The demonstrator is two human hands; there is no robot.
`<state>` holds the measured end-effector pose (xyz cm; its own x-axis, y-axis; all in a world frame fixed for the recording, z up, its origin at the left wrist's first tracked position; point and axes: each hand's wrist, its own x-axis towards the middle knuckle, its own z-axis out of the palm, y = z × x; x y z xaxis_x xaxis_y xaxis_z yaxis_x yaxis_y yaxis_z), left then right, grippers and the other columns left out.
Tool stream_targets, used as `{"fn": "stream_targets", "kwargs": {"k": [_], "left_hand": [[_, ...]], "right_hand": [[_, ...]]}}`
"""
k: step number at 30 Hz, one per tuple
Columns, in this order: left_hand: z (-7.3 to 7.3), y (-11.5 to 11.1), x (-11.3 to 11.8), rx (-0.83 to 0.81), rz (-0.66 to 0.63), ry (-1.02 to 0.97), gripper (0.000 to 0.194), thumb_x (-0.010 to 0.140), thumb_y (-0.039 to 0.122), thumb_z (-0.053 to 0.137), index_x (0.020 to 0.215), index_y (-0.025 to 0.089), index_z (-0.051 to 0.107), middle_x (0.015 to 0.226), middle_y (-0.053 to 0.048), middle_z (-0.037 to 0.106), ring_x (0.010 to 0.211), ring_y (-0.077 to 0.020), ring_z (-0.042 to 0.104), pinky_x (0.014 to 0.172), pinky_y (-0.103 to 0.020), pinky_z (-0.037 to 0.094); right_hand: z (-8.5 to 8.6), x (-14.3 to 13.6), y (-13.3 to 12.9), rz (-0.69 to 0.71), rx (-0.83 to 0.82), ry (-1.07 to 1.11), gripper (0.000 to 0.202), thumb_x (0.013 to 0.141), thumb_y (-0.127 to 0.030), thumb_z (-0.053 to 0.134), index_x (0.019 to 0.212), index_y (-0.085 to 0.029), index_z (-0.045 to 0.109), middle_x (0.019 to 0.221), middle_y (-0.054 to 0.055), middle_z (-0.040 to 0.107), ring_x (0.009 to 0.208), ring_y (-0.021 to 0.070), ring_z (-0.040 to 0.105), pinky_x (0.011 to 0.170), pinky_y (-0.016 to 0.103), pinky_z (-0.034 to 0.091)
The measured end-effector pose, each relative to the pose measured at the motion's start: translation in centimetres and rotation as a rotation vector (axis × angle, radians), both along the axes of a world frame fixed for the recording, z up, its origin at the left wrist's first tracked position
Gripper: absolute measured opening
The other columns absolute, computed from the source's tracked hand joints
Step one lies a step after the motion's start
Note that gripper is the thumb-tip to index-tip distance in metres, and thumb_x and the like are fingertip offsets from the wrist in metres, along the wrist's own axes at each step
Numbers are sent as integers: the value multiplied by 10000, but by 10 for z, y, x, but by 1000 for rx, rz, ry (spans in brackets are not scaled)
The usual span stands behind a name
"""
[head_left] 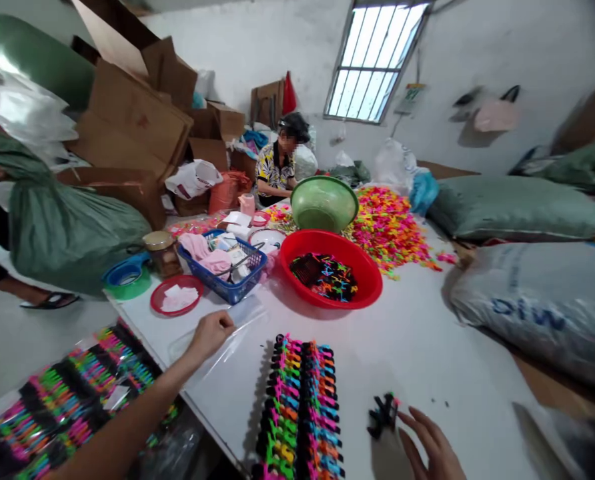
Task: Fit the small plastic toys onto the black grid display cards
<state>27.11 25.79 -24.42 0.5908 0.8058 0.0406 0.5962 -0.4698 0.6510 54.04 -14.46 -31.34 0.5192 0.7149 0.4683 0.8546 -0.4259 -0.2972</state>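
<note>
On the white table (pixel 417 340), my left hand (pixel 213 333) is closed at the edge of a clear plastic bag (pixel 250 312), fingers curled in a pinch. At the lower right my right hand (pixel 427 440) has its fingers apart beside a small cluster of black clips (pixel 382 415); its fingertips are close to the cluster, and whether they touch is unclear. Between the hands lie two long rows of colourful clips (pixel 300 407) with black ends. A red basin (pixel 330 303) beyond them holds black and coloured clips.
A blue basket (pixel 227 290), a red dish (pixel 157 303) and a jar (pixel 161 252) stand at the left. Behind are a green basin (pixel 323 203), a heap of bright pieces (pixel 387 227) and a seated person (pixel 275 167). Packed clips (pixel 72 393) lie below left; sacks (pixel 537 293) line the right.
</note>
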Motion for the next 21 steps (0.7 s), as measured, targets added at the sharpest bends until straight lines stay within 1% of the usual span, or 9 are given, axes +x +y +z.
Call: {"fn": "stream_targets", "kwargs": {"k": [2, 4, 7, 9, 12, 15, 18, 20, 21], "left_hand": [[19, 10, -1, 37, 40, -10, 69, 720, 235, 532, 685, 179, 551, 692, -14, 622, 678, -176, 583, 630, -264, 436], [36, 15, -1, 82, 54, -6, 49, 717, 207, 537, 746, 182, 567, 751, -27, 628, 734, -185, 585, 673, -275, 429], [52, 19, 0, 101, 26, 27, 76, 665, 112, 555, 702, 174, 580, 741, -47, 617, 765, -202, 581, 710, -289, 409], [61, 21, 0, 78, -7, 40, 75, 653, 109, 568, 606, 166, 556, 665, -40, 591, 708, -193, 567, 670, -278, 396], [83, 24, -2, 19, -44, -29, 148, 741, 258, 543, 629, 162, 551, 621, -8, 553, 610, -146, 518, 568, -237, 356], [110, 21, -6, -214, -9, -354, 299, 752, 429, 535, 643, 151, 516, 566, 24, 495, 512, -97, 442, 501, -207, 313], [126, 7, -9, -456, 2, -621, 367, 665, 478, 635, 619, 141, 495, 574, 14, 529, 514, -87, 462, 509, -201, 340], [127, -4, -12, -539, -37, -672, 351, 652, 450, 666, 636, 133, 516, 623, -13, 581, 568, -104, 515, 538, -207, 377], [126, -10, -13, -565, -63, -678, 332, 657, 432, 671, 653, 130, 530, 644, -22, 598, 591, -112, 533, 552, -211, 391]], "right_hand": [[32, -6, 33, 9, 51, 86, 309, 839, -410, 461, 1015, -228, 638, 1087, 94, 618, 929, 224, 628, 729, 314, 537], [63, -17, 81, 101, 89, 153, 297, 846, -400, 463, 1025, -231, 627, 1098, 89, 610, 962, 224, 608, 770, 328, 522], [102, -49, 155, 360, 69, 223, 265, 860, -338, 449, 1014, -219, 628, 1064, 93, 619, 986, 229, 580, 854, 372, 478], [119, -75, 192, 529, -5, 262, 252, 862, -290, 442, 1017, -218, 628, 1046, 94, 621, 969, 229, 569, 860, 388, 458], [128, -106, 223, 681, -104, 375, 277, 857, -273, 454, 1081, -212, 604, 1048, 97, 612, 971, 232, 554, 877, 403, 430], [125, -120, 241, 648, -126, 714, 430, 825, -373, 517, 1206, -174, 522, 1114, 122, 585, 1028, 243, 543, 889, 404, 429], [119, -125, 262, 535, 6, 1191, 691, 758, -490, 579, 1313, -125, 390, 1248, 169, 498, 1084, 251, 531, 844, 372, 472], [118, -126, 275, 465, 174, 1418, 786, 737, -526, 593, 1350, -118, 319, 1289, 184, 456, 1088, 252, 536, 826, 359, 485], [118, -125, 278, 430, 252, 1476, 804, 733, -534, 597, 1358, -124, 301, 1281, 184, 462, 1070, 251, 549, 817, 359, 488]]}}
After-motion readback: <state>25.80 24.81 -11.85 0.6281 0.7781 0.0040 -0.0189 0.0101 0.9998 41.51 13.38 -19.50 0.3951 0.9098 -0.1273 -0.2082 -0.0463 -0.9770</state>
